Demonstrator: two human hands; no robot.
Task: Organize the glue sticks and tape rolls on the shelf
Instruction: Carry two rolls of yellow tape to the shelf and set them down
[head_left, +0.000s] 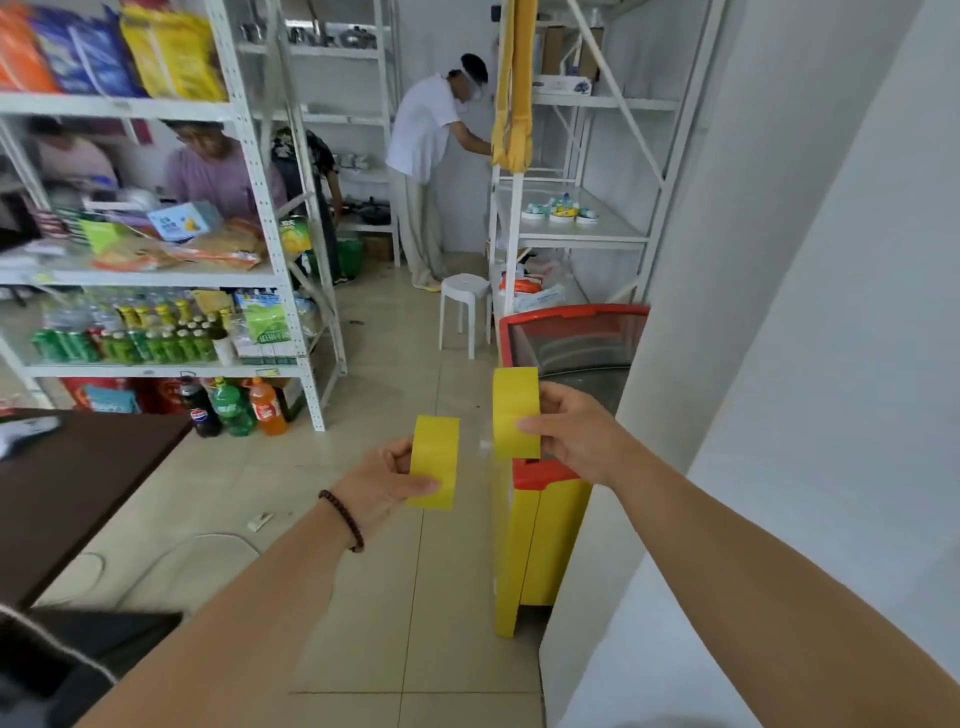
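Fingers of your left hand (384, 480) pinch one smooth yellow cylindrical tape roll (435, 462); your right hand (574, 431) grips another matching yellow roll (515, 413), both edge-on.

Two tape rolls are held out over the floor (363, 457), seen edge-on. The left hand (382, 486) pinches one roll (434, 462); the right hand (576, 434) grips the other roll (516, 413), higher and at 1 o'clock from the first, the two apart. Just behind and below the right roll stands a freezer (571, 338) against the wall (779, 312) at 3 o'clock. A stool (465, 306) stands behind the freezer at 12 o'clock. Beyond it, a shelf (571, 228) bears small rolls (563, 212). At 10 o'clock a rack (156, 275) holds drinks, with bottles (236, 408) on the floor at its foot. A table (78, 483) lies at 8 o'clock.
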